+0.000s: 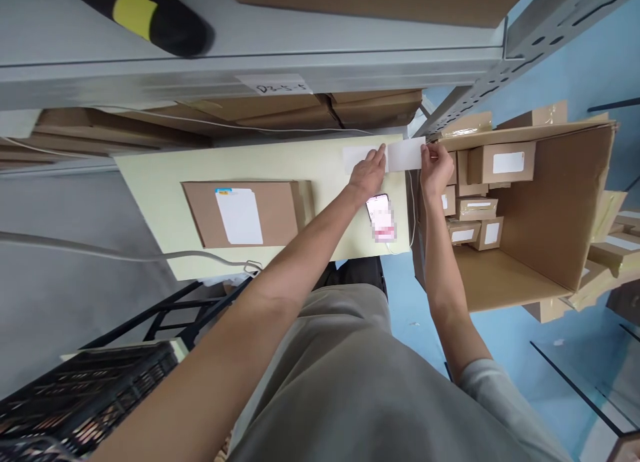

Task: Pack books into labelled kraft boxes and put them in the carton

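Observation:
A strip of white paper labels (406,155) lies across the far right end of the cream table (340,242). My left hand (369,173) rests on the strip near its middle, fingers stretched out and pressing it down. At the strip's right end, just past the table's edge, my right hand (436,167) is closed, pinching the paper between thumb and fingers. Below my left hand lies a phone (381,217) with a lit screen and a white cable. To the left, a flat cardboard box (243,215) carries a white label on its top.
A large open carton (540,275) with several small labelled boxes stands right of the table. Behind is a metal shelf (370,65) with a yellow and black object (150,15) on it. A black crate (95,389) is at lower left; a grey cable (125,250) crosses the left side.

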`<state>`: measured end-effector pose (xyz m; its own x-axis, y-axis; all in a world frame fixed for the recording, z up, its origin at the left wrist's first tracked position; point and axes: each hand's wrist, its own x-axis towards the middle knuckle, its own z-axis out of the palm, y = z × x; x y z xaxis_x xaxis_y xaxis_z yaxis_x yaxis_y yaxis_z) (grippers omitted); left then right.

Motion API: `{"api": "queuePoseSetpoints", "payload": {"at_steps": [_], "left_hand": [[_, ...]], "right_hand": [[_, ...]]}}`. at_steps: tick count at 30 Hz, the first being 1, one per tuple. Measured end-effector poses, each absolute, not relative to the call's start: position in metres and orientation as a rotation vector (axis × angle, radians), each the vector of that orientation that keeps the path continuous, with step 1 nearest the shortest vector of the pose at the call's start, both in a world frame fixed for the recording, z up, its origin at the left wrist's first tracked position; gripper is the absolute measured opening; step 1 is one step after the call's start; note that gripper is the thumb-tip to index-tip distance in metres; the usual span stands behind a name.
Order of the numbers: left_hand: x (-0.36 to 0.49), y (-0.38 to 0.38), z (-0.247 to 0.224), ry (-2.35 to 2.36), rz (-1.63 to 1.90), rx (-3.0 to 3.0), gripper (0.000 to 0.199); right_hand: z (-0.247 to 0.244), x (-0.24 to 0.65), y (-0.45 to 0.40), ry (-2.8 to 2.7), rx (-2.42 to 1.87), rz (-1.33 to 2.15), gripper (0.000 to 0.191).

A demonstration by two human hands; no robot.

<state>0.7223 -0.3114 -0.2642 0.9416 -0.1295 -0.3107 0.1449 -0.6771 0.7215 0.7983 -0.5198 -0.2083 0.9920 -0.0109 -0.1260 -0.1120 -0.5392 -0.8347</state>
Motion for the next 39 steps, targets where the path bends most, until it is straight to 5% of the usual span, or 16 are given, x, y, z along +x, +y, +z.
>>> {"api": "queuePoseSetpoints", "payload": {"at_steps": [6,15,20,27,31,39], "left_hand": [[0.726,-0.318,-0.253,0.082,-0.465,2.264,0.076],[0.735,-0.329,-0.191,-0.02,-0.962,2.523,0.107],[0.739,-0.323,-0.199,0.071,-0.841,2.367,0.1],[0.709,-0.323,-0.159,0.4,-0.33,1.796,0.056],[0.633,-0.323,-0.097,0.469,-0.287,1.167,0.075],[0.507,-0.257,-0.035,0.783,0.011,0.94,0.067]], "right_hand": [[-0.21,0.793,-0.521,0.201,-2.208,0.135,0.045],[-0.196,0.762,-0.521,0.401,-2.374,0.059,0.031],[-0.177,0.74,-0.529,0.455,-2.327,-0.078,0.037],[-0.129,0.687,-0.507,0.322,-2.315,-0.29,0.055],[-0.11,0.645,-0.477,-0.16,-2.345,-0.204,0.049],[-0.074,0.553,-0.4,-0.75,-2.224,0.149,0.027]]}}
